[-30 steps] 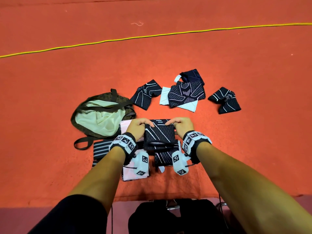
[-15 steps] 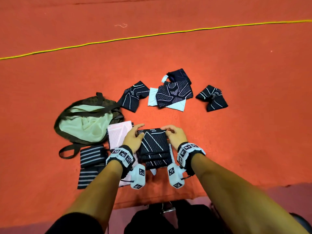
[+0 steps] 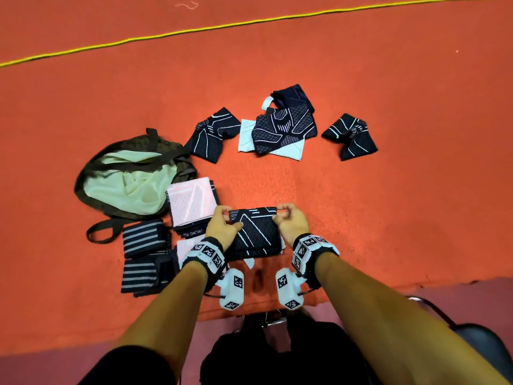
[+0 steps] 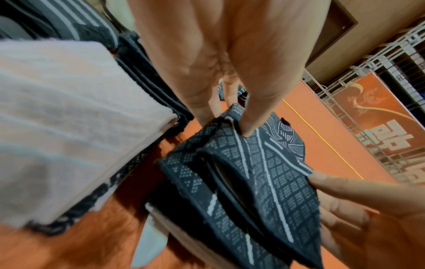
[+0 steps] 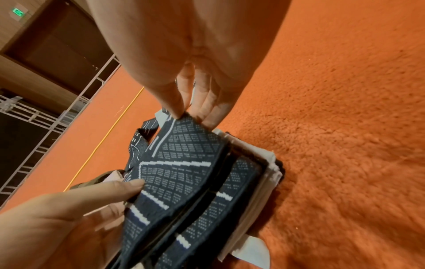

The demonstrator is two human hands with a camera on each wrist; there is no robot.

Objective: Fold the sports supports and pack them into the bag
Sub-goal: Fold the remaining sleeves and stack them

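A folded black support with white lines (image 3: 256,232) (image 4: 250,163) (image 5: 181,174) lies on top of a small stack in front of me. My left hand (image 3: 222,226) pinches its far left corner between thumb and fingers (image 4: 248,125). The far right corner is pinched by my right hand (image 3: 290,220), thumb and fingers (image 5: 177,109) closed on the edge. White folded supports (image 5: 264,176) sit under it in the stack. The olive bag (image 3: 97,173) with a pale green lining lies open to the left.
A pink folded stack (image 3: 191,204) and grey-striped wraps (image 3: 144,240) lie between the bag and my left arm. Further off on the orange carpet (image 3: 388,204) lie several unfolded black and white supports (image 3: 283,126). A yellow line (image 3: 194,30) crosses the far floor.
Both hands slid from the sides of the folded black support to its far corners and now pinch them. The view has tilted down slightly.
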